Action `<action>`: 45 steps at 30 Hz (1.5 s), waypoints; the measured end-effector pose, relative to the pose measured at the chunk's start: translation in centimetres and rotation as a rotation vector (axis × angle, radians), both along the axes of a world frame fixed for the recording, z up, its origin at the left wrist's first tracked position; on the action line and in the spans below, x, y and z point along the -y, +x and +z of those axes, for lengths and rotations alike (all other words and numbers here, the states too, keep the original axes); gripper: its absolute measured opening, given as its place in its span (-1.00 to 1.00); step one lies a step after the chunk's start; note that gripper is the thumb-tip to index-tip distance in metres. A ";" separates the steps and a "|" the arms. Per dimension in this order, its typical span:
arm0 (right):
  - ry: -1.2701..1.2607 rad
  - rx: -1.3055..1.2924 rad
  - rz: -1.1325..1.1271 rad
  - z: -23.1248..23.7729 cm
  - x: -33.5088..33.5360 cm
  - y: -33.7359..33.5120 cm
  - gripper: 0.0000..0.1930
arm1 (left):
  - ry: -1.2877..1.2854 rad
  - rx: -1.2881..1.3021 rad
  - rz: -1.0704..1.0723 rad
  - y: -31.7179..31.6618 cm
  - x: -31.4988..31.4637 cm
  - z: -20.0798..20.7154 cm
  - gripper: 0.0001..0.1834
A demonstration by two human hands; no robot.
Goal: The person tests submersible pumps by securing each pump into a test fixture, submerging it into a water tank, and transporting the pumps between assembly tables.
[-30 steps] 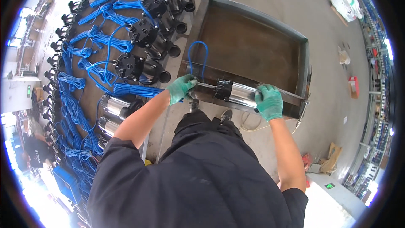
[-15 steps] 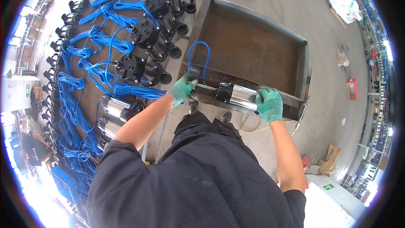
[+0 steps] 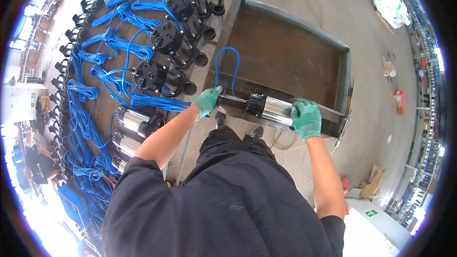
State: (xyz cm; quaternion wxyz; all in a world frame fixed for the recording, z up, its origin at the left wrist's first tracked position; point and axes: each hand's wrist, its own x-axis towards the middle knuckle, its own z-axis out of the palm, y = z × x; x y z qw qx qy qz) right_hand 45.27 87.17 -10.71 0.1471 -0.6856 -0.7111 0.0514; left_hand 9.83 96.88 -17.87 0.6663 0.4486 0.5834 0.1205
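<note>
A silver cylindrical pump [image 3: 276, 110] with a black ribbed end lies sideways along the near edge of a metal tray. Over its right part is my right hand [image 3: 306, 119], green-gloved, its fingers bent around the body. A thin metal rod [image 3: 233, 98] runs left from the black end. My left hand [image 3: 208, 101], also green-gloved, is closed at the rod's left end; what lies inside its fingers is hidden. A blue cable [image 3: 230, 49] arches up from beside the rod and over the tray.
The shallow brown metal tray [image 3: 290, 43] has raised grey rims. To my left, a table bears several upright black-and-silver pumps [image 3: 166, 38] and bundled blue cables [image 3: 128, 45]. A pale hose [image 3: 285, 149] lies on the floor below the tray. A red box [image 3: 399, 102] stands farther right.
The whole view has shifted slightly. Both hands keep their places, the right on the pump and the left at the rod's end.
</note>
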 end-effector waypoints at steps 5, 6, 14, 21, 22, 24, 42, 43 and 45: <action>0.009 0.020 0.003 0.0 0.1 -0.2 -0.85 | 0.095 0.092 0.069 0.1 1.4 1.2 -0.54; 0.009 0.020 0.001 0.0 0.1 -0.2 -0.85 | 0.147 0.141 0.095 0.2 1.3 1.1 -0.54; 0.005 0.004 -0.002 0.1 0.0 -0.2 -0.84 | -0.366 0.191 0.416 -0.7 -0.4 -1.0 -0.58; 0.021 0.001 -0.023 -0.1 0.4 0.2 -0.85 | 0.102 0.156 0.727 -5.5 0.3 0.6 -0.64; 0.026 -0.004 -0.027 0.0 0.4 0.0 -0.85 | 0.101 0.155 0.723 -5.5 0.3 0.5 -0.64; 0.033 -0.010 -0.026 0.1 0.4 0.0 -0.85 | 0.145 0.082 0.717 -5.4 0.1 0.8 -0.67; 0.066 -0.958 -0.509 -0.1 0.0 6.6 -0.72 | 0.785 -0.171 -0.204 4.8 2.8 2.7 -0.63; 0.008 -0.743 -0.490 -1.2 1.0 9.2 -0.69 | 0.901 -0.302 -0.464 6.4 2.9 4.5 -0.49; -0.307 -0.366 -0.411 -1.4 2.3 11.7 -0.62 | 1.021 -0.385 -0.560 8.5 3.9 5.4 -0.42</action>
